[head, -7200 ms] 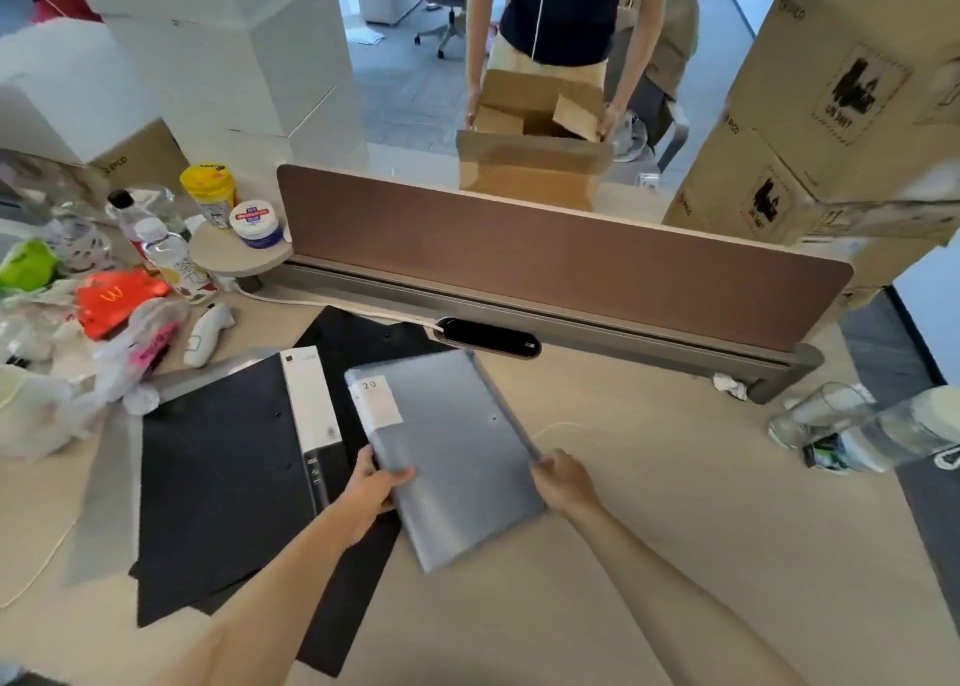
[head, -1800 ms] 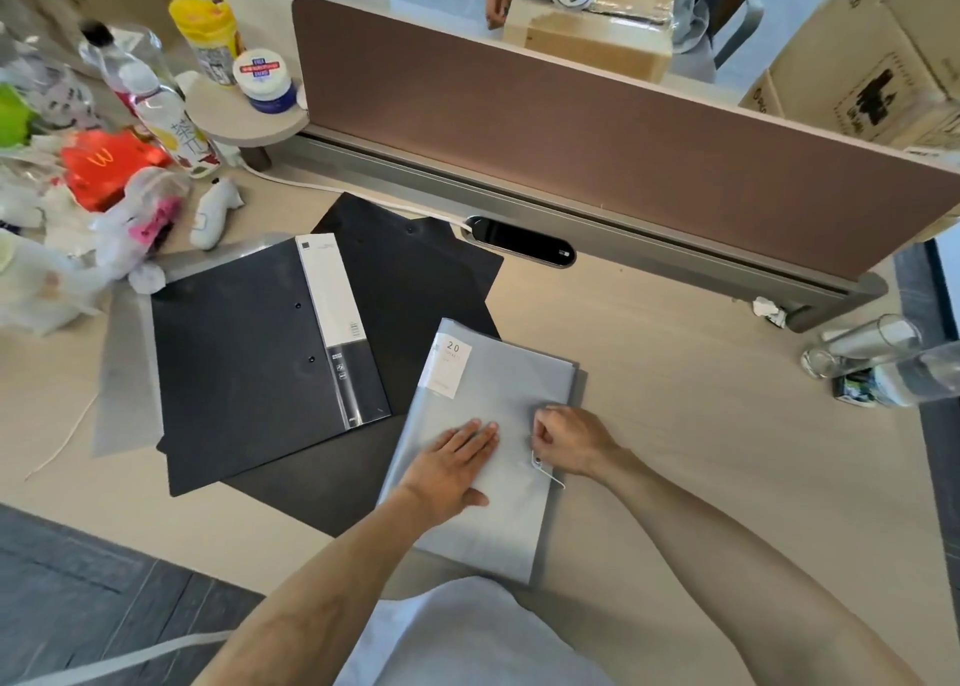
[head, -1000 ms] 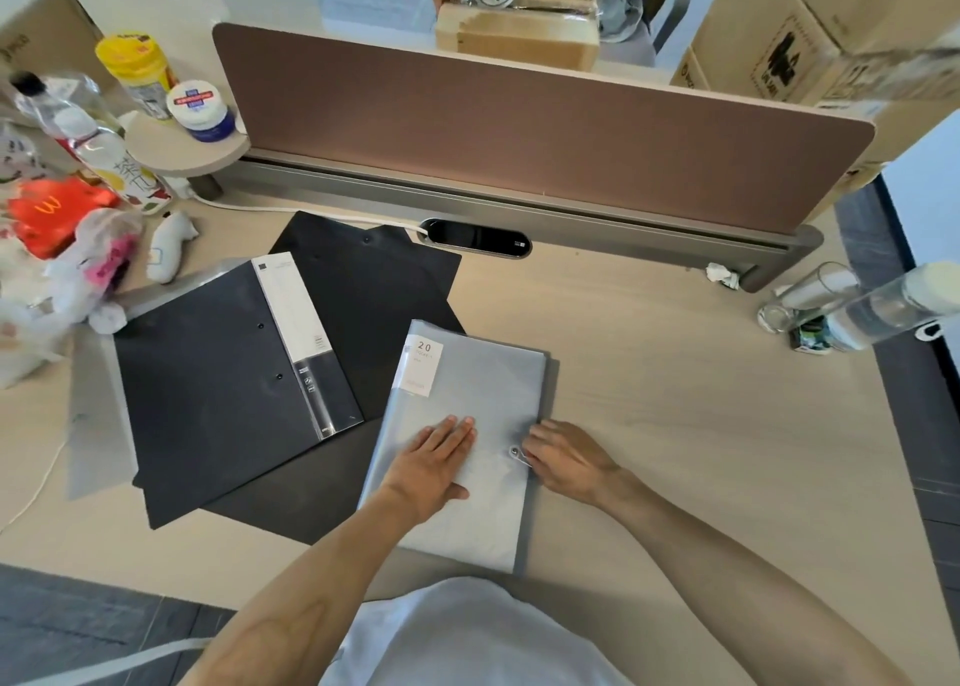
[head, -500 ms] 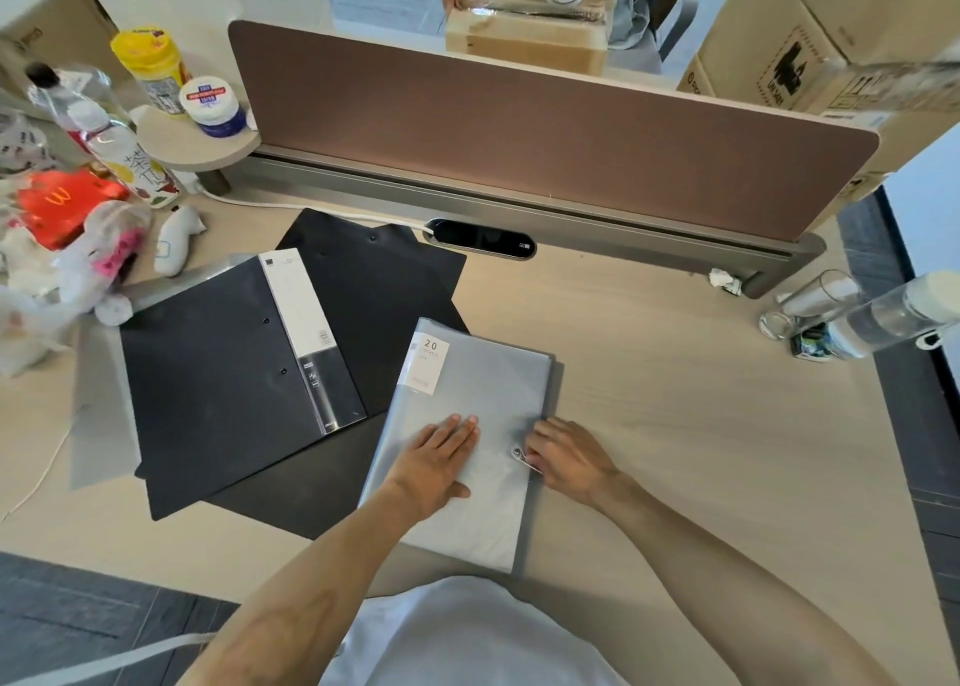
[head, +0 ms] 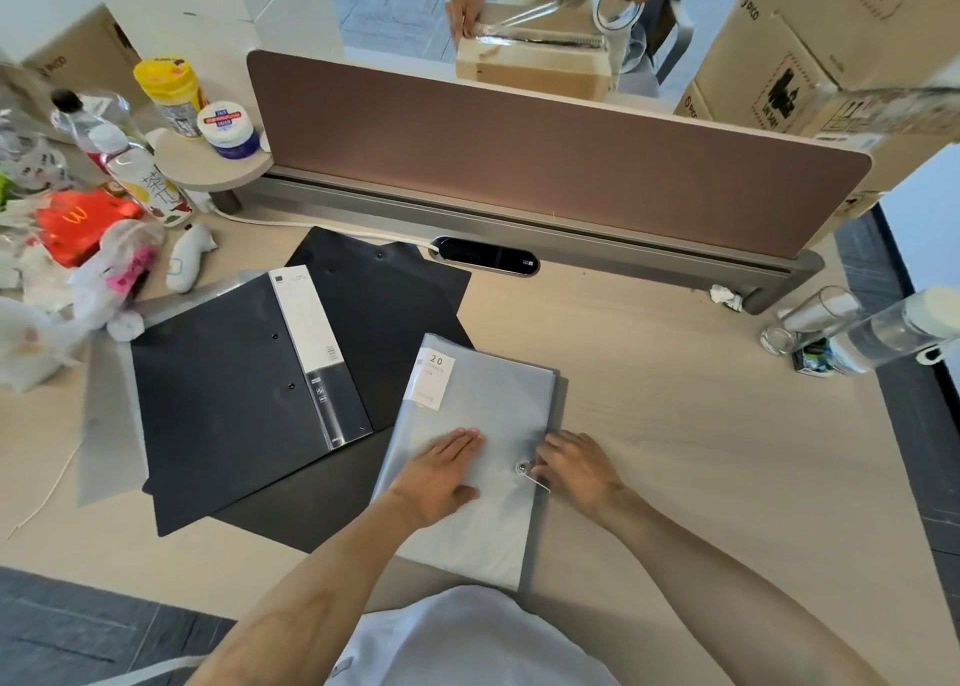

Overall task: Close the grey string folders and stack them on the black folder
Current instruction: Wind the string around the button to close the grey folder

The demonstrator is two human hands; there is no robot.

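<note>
While the left hand stays flat and open on the grey folder, the right hand still pinches its string by the button. Unmoved, the folder lies on the tabletop, overlapping the black folder.

The grey string folder lies flat and shut, its left corner overlapping the black folder.

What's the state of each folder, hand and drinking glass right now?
grey string folder: cover shut, flat on desk, string not yet fully wound
black folder: closed, flat, nothing stacked on it
left hand: flat, pressing grey cover
right hand: pinching string at clasp button
glass: on its side
</note>
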